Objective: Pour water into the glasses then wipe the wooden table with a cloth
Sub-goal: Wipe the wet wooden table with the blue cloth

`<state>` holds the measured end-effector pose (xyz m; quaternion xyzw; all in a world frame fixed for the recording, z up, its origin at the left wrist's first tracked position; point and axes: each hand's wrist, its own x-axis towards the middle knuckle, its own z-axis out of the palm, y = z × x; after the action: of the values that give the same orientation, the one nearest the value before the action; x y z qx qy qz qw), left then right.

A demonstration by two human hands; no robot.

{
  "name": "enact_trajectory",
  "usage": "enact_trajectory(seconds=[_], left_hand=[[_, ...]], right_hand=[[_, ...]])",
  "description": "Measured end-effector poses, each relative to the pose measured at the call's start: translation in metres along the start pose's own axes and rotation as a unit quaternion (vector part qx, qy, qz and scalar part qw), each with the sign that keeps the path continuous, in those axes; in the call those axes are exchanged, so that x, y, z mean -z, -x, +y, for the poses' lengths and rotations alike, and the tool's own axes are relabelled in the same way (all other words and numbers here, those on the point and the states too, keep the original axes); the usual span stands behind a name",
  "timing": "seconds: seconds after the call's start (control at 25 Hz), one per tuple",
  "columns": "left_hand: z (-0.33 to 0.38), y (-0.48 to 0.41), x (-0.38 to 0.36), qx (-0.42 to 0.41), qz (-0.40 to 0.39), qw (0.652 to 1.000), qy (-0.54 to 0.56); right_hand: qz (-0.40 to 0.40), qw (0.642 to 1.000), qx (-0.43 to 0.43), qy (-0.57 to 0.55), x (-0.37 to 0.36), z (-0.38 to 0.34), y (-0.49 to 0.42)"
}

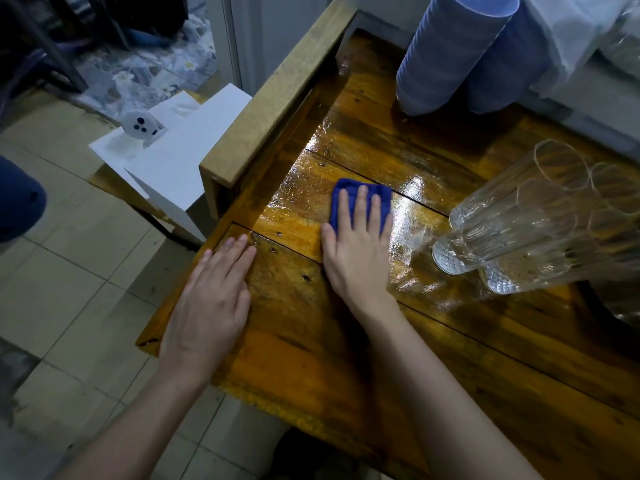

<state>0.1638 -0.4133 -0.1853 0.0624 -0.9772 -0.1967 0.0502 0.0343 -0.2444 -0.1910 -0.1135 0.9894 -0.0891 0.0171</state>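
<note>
Blue cloth (pixel 360 202): folded small, flat on the wooden table (pixel 450 358), just left of the wet sheen.
Right hand (pixel 356 251): spread flat on top of the cloth, fingers (pixel 360 206) extended, pressing it to the boards rather than gripping it.
Left hand (pixel 211 299): open, palm down, holding nothing, resting on the table's near left edge, apart from the cloth.
Glasses (pixel 530 220): clear cut glasses grouped at the right, near the cloth but not touching it; whether they hold water I cannot tell through the glare.
Wet patch (pixel 405 216): glossy film on the planks between the cloth and the glasses.
Blue cups (pixel 453 53): stacked at the far side, well clear.
Progress: pouring looks finished, judging by the wiping in hand.
Left to do: the shiny wet area to the right and around the glass bases appears unwiped.
</note>
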Motion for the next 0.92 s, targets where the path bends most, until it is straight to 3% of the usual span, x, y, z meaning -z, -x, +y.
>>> enact_trajectory(seconds=[0.16, 0.32, 0.56, 0.68, 0.92], left_hand=[[0.000, 0.001, -0.001, 0.010, -0.002, 1.000, -0.004], [0.002, 0.000, 0.001, 0.011, 0.002, 1.000, 0.002], [0.003, 0.001, 0.000, 0.015, 0.026, 0.999, 0.011], [0.002, 0.000, -0.002, 0.021, 0.036, 0.999, 0.022], [0.003, 0.001, -0.001, 0.045, 0.034, 0.998, 0.003]], right_hand=[[-0.030, 0.993, 0.111, -0.031, 0.001, -0.025, 0.033], [-0.072, 0.983, 0.167, -0.011, 0.010, 0.012, 0.080], [-0.075, 0.995, 0.060, 0.009, 0.023, 0.070, 0.084], [-0.061, 0.997, 0.052, -0.004, 0.019, 0.042, 0.056], [-0.071, 0.983, 0.168, -0.008, -0.002, -0.057, -0.012]])
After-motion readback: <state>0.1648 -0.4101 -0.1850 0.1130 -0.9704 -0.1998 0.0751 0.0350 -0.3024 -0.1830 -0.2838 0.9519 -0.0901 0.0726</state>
